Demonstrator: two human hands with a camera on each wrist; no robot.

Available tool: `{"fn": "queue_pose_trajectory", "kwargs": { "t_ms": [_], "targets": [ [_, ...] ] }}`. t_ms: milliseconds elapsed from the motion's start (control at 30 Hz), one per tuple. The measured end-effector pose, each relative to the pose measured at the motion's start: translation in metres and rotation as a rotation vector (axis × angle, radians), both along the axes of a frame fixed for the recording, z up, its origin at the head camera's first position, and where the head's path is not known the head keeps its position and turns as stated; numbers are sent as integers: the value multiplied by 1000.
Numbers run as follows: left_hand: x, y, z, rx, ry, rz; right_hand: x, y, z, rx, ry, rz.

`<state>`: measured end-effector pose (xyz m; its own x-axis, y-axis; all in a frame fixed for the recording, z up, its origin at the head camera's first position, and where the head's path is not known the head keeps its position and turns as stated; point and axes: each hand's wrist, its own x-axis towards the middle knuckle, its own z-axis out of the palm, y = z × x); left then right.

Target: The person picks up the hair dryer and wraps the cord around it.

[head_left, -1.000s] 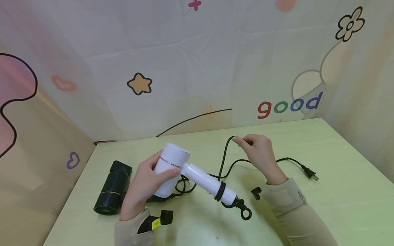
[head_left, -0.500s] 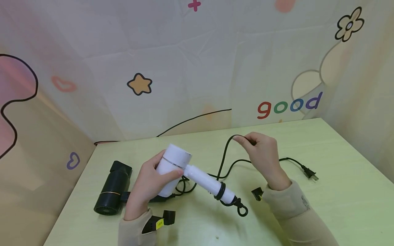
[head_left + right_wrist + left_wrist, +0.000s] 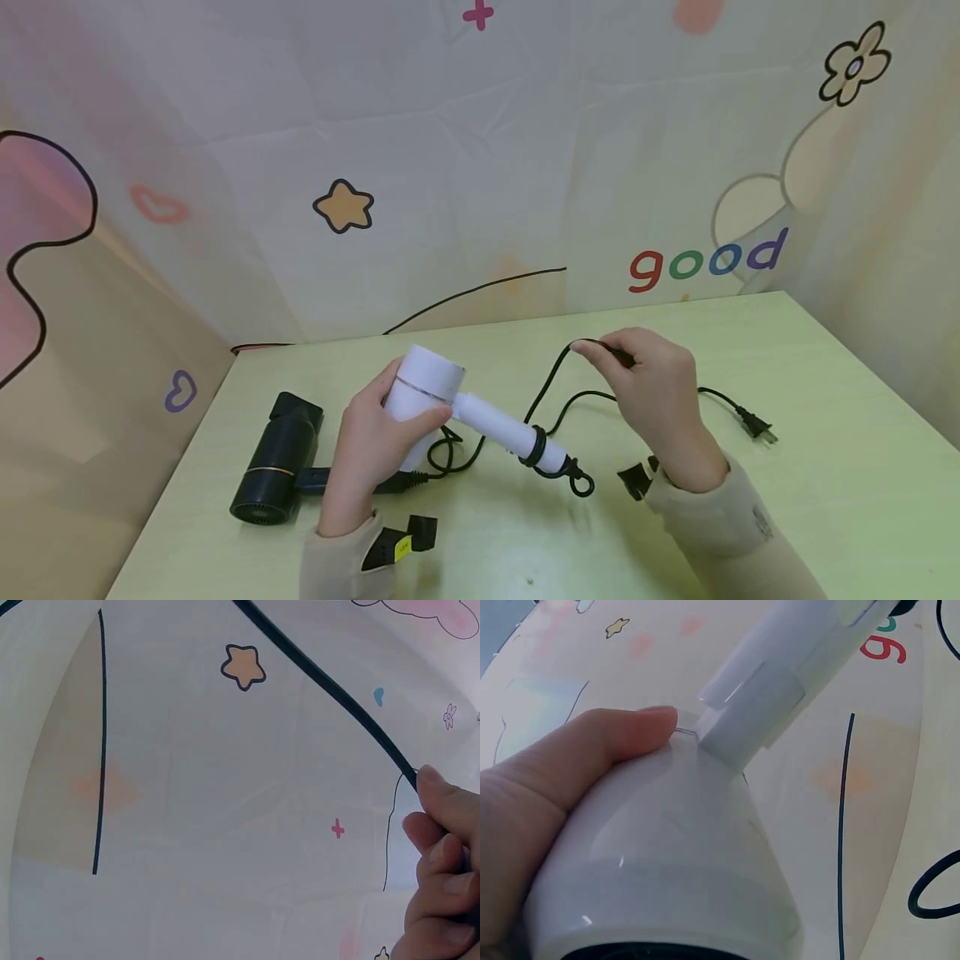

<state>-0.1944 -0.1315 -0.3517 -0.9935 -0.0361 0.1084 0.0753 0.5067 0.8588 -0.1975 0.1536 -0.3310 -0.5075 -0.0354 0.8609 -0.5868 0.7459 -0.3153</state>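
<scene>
Spreading beneath everything, the desk (image 3: 862, 517) bears a black dryer (image 3: 270, 471) lying at its left, which seems to leave the middle for the hands. There, above the surface, a white dryer (image 3: 431, 383) is held tilted, its handle (image 3: 495, 423) slanting down to the right. The left hand (image 3: 375, 433) grasps the barrel, thumb across it, apparently to steady it while the cord-wrapped handle sticks out free. The right hand (image 3: 652, 375) pinches what looks like this dryer's cord (image 3: 322, 676), holding it in a raised arc, presumably to keep it apart from the other cord (image 3: 718, 394), whose plug (image 3: 754, 426) rests beyond the right wrist.
</scene>
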Motion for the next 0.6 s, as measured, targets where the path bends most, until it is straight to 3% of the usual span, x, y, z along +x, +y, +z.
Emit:
{"fn": "queue_pose_trajectory", "kwargs": {
  "t_ms": [333, 600],
  "targets": [
    [1, 5, 0, -75, 58, 73, 15, -4, 9, 1, 52, 61],
    [1, 7, 2, -110, 45, 146, 22, -7, 13, -17, 74, 119]
  ]
}}
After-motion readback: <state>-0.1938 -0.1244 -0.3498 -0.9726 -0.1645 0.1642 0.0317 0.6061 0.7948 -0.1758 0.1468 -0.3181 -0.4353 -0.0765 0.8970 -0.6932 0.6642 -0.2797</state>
